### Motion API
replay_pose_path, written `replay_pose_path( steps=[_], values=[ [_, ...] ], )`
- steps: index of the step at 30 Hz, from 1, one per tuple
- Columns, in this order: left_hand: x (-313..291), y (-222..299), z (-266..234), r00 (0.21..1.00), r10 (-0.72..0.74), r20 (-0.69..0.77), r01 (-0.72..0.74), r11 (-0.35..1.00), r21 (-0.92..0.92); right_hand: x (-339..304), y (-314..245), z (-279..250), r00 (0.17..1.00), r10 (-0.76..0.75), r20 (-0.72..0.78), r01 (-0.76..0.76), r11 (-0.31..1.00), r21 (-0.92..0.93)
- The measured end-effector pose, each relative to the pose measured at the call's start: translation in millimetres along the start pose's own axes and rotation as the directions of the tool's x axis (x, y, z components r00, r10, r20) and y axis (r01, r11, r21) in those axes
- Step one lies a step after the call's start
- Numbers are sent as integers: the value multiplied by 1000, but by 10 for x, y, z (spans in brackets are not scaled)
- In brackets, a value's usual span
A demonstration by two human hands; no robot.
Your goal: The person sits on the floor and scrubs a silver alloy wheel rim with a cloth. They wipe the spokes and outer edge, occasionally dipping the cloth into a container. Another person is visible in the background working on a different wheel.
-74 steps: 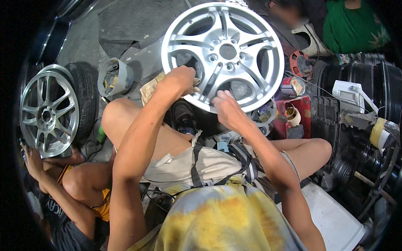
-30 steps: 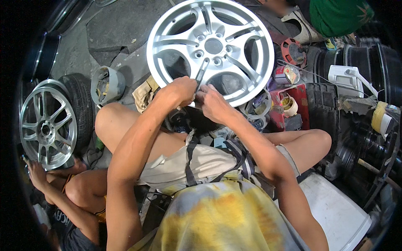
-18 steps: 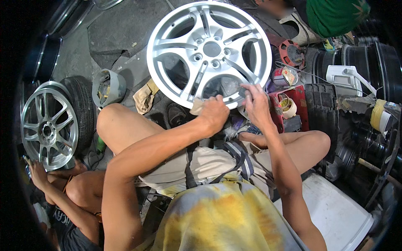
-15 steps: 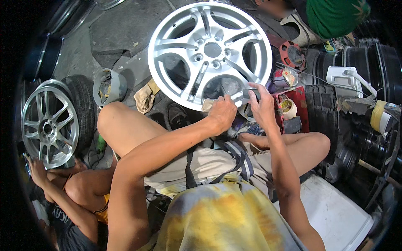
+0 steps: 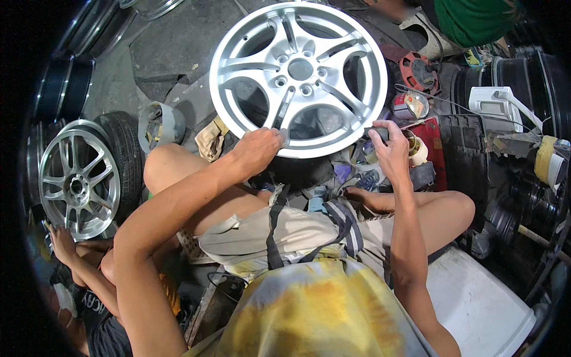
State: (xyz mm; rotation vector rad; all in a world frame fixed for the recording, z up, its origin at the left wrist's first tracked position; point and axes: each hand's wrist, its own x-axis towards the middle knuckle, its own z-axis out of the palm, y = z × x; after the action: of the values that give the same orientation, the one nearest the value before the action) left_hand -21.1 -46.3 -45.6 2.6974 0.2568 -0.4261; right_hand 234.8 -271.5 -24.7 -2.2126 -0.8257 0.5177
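A pale grey bucket [image 5: 174,126] at the person's left holds yellowish scraps; to the right, a red container [image 5: 438,143] has a cream-coloured cup [image 5: 421,153] in it, dark inside, and a printed can [image 5: 410,106] stands near them, its contents too small to tell. The silver wheel [image 5: 342,98] lies in front of the person, above the bent legs, spoked face up; it is round, without a long axis, and one twin spoke runs toward the person, slightly leftward. The left hand [image 5: 259,149] is curled at the near rim by that spoke's foot; what its bunched fingers hold cannot be told. The right hand [image 5: 389,149] pinches a small dark block [image 5: 376,132] just beside the rim.
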Motion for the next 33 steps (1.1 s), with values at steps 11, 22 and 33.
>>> replay_pose_path(
  steps=[11,22,33],
  values=[
    [1406,463,-426,987,-143,-79,73,818,-571,17,623,-17,998,-27,-60,28,999,26],
    [2507,687,-106,982,-26,-189,30,999,17,60,625,-109,985,128,-115,-117,988,97],
    [2502,756,-195,995,-88,-40,85,994,-72,40,694,-97,992,99,-80,-93,993,76]
  ],
)
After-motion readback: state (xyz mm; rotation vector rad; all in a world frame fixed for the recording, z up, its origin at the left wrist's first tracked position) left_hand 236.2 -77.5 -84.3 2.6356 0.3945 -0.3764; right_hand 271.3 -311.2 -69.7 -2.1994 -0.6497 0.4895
